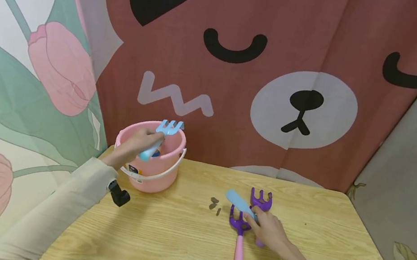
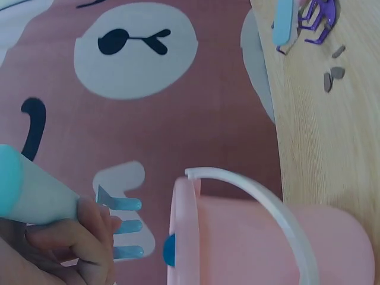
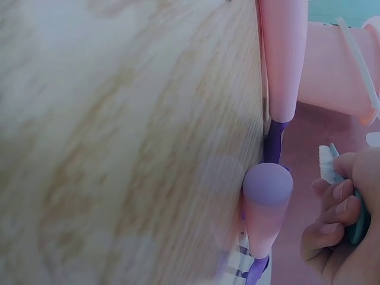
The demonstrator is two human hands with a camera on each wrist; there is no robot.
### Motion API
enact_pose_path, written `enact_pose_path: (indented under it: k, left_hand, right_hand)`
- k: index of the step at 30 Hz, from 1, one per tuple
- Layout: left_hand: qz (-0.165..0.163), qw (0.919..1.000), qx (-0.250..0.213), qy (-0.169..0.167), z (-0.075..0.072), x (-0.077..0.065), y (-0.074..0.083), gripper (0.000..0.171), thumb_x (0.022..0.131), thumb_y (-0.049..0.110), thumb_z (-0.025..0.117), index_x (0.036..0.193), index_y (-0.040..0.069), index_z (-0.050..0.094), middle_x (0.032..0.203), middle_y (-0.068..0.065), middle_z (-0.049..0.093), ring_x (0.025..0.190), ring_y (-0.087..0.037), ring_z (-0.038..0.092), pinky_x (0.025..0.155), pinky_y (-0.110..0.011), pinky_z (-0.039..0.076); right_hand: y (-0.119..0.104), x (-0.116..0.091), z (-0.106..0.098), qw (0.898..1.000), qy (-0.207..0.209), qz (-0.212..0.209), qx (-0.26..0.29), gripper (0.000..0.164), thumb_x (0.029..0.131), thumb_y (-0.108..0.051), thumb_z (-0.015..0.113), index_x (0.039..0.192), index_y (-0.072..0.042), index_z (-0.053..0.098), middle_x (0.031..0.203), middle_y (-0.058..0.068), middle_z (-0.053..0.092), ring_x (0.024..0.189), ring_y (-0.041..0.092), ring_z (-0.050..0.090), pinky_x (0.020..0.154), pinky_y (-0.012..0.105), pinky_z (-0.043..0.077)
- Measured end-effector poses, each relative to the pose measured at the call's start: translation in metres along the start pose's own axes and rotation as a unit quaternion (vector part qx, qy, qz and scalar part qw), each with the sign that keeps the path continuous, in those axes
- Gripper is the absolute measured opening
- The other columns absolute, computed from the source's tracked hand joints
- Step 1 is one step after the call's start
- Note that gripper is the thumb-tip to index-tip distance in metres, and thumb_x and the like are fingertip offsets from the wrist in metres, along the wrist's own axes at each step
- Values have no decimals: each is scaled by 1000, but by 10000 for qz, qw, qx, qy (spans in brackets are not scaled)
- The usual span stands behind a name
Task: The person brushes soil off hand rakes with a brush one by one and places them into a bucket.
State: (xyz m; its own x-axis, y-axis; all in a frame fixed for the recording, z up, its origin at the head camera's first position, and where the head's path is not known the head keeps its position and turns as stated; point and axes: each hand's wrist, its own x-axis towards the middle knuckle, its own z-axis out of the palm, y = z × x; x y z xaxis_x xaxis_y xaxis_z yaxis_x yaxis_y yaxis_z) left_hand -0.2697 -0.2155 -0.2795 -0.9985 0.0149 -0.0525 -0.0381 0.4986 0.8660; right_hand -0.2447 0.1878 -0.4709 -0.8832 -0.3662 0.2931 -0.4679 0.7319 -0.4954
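Left hand (image 1: pixel 142 141) pinches rake (image 1: pixel 169 129) above bucket (image 1: pixel 156 185); right hand (image 1: pixel 269 231) grips brush (image 1: pixel 237 199); both look light, stiff; rake's handle (image 1: pixel 148 152) likely best hold.

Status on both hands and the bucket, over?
Left hand grips blue rake above pink bucket. Right hand holds blue brush over purple rakes. Brown scraps lie between bucket and purple rakes.

Bucket (image 1: pixel 163 165) pink, bail (image 1: pixel 160 175) white; short rake (image 1: pixel 169 129) light blue; long rake (image 1: pixel 240 244) purple, pink-handled; table (image 1: pixel 175 234) yellowish, wood-grained.
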Motion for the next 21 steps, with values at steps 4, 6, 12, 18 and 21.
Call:
enact_pose_path:
  k: [4, 6, 12, 18, 21]
  left_hand:
    - [-134, 9999, 101, 6, -9, 4, -7, 32, 95, 30, 52, 77, 5, 60, 61, -1, 54, 49, -10, 49, 47, -22, 40]
    - [-190, 9997, 126, 30, -12, 6, -11, 33, 94, 29, 53, 70, 7, 56, 56, 2, 50, 46, -9, 45, 46, -22, 38]
    - [-212, 9995, 69, 216, -17, 7, -19, 34, 97, 25, 54, 67, 10, 49, 57, 4, 43, 48, -8, 44, 48, -22, 39]
    - [-354, 9986, 214, 334, -19, 10, -25, 31, 97, 24, 54, 73, 5, 51, 62, 2, 46, 50, -7, 47, 49, -21, 42]
    - [-403, 9985, 169, 339, -19, 12, -28, 29, 97, 23, 55, 75, 5, 53, 63, 1, 49, 49, -6, 47, 48, -19, 43]
  right_hand:
    - [0, 1, -1, 10000, -13, -26, -2, 21, 100, -30, 61, 89, -12, 57, 55, -10, 39, 42, 1, 31, 38, 18, 27]
    - [0, 1, 0, 10000, -37, -28, -10, 21, 100, -29, 61, 89, -12, 57, 55, -10, 39, 42, 0, 31, 38, 18, 27]
    - [2, 0, 2, 10000, -47, 3, -82, 20, 99, -28, 62, 88, -11, 57, 55, -11, 39, 41, 0, 31, 38, 18, 26]
    - [2, 2, 3, 9999, -66, 16, -108, 19, 99, -26, 62, 92, -9, 59, 55, -10, 40, 41, 1, 31, 37, 18, 26]
    - [2, 2, 4, 9999, -91, 30, -132, 19, 99, -27, 62, 95, -9, 60, 54, -11, 39, 41, 0, 30, 38, 18, 25]
